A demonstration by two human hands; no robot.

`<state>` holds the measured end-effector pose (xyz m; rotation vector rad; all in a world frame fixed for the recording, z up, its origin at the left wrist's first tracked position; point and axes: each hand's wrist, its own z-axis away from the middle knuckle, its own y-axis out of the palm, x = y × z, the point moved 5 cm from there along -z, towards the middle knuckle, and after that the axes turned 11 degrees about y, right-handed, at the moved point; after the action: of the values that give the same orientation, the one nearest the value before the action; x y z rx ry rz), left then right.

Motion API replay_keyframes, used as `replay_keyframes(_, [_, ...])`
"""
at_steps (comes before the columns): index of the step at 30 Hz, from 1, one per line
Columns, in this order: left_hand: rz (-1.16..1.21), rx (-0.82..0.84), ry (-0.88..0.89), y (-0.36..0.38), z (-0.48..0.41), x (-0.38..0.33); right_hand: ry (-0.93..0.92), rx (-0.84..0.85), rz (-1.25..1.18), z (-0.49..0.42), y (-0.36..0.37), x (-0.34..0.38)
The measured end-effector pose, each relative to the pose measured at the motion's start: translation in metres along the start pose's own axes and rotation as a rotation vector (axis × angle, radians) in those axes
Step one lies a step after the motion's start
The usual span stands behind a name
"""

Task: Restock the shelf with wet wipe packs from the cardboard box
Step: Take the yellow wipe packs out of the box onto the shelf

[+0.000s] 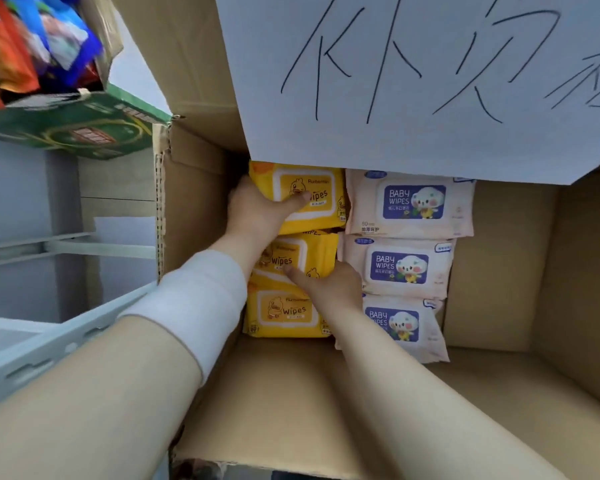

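Observation:
Both my hands reach down into an open cardboard box (pixel 499 271). Along its left side lie three yellow wet wipe packs, and beside them three pale pink "BABY WIPES" packs (pixel 409 206) in a column. My left hand (pixel 260 209) grips the far yellow pack (pixel 312 188), thumb across its label and fingers under its left edge. My right hand (pixel 329 282) holds the middle yellow pack (pixel 291 254), thumb on its label, fingers along its right edge. The near yellow pack (pixel 281 310) lies flat below.
A white sheet with handwritten strokes (pixel 413 81) hangs over the box's far part. Grey metal shelf rails (pixel 49 341) stand to the left. Above them a green carton (pixel 77 129) holds colourful packets. The box's right half shows bare cardboard floor.

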<state>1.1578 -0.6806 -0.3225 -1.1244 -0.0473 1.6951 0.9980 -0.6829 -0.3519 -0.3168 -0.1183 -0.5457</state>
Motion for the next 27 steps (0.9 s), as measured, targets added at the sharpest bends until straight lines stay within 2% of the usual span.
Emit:
replay_keyframes(5, [0.196,-0.063,-0.080,-0.027,0.036,-0.012,-0.023,0.070,-0.268,0.050,-0.046,-0.011])
replay_keyframes(12, [0.341,-0.192,-0.121,-0.089,0.181,-0.034,-0.050,0.122,-0.259,0.178,-0.161,-0.065])
replay_keyframes(16, [0.433,-0.277,-0.069,-0.126,0.290,-0.043,-0.122,0.188,-0.211,0.252,-0.205,-0.085])
replay_keyframes(21, [0.585,-0.437,0.103,-0.172,0.429,-0.050,-0.311,0.304,-0.044,0.330,-0.210,-0.095])
replay_keyframes(27, [0.668,-0.680,0.217,-0.239,0.599,-0.057,-0.491,0.491,0.080,0.450,-0.166,-0.105])
